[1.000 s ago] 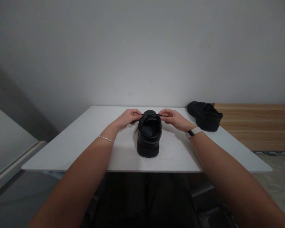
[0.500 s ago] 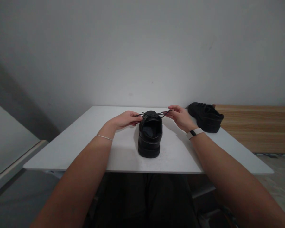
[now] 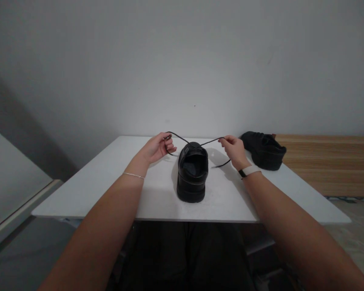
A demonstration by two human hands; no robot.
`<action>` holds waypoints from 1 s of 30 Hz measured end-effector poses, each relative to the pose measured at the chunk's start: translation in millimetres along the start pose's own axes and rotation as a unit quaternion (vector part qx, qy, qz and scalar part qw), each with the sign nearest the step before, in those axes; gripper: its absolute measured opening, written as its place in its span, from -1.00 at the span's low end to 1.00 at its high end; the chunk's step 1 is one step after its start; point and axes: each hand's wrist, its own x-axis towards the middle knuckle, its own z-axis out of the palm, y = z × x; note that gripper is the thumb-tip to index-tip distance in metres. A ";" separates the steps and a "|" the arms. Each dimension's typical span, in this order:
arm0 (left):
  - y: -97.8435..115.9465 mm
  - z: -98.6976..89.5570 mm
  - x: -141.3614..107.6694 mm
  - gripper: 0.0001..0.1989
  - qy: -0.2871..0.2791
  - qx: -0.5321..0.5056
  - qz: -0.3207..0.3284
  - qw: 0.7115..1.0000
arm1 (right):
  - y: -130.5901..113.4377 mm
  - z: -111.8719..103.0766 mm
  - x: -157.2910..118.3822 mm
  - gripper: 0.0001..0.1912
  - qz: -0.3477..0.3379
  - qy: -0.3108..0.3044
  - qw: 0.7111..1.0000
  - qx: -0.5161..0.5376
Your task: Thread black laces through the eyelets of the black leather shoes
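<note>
A black shoe (image 3: 191,184) stands upright on the white table with its heel towards me. My left hand (image 3: 160,147), left of the shoe's collar, pinches one end of the black shoelace (image 3: 178,137) and holds it raised. The loose tip hangs below those fingers. To the right, my right hand (image 3: 233,148) is closed on the other lace end, which stretches from the top of the shoe to the fingertips. Its free tip dangles over the table. The laces meet over the shoe's tongue; the front of the shoe is hidden behind the collar.
A second black shoe (image 3: 263,149) rests at the table's right back edge, beyond my right wrist. The white table (image 3: 94,186) meets a grey wall (image 3: 182,72) at the back. A wood-grain panel (image 3: 327,163) stands to the right.
The lace ends have been drawn apart into two straight strands. My left hand has moved left and up; my right hand has shifted slightly right. The shoe has stayed in place.
</note>
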 end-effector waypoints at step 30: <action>-34.7 5.2 12.3 -0.72 0.033 0.340 0.078 0.937 | 1.2 15.0 -16.2 -0.63 -0.061 -0.231 0.966 -0.100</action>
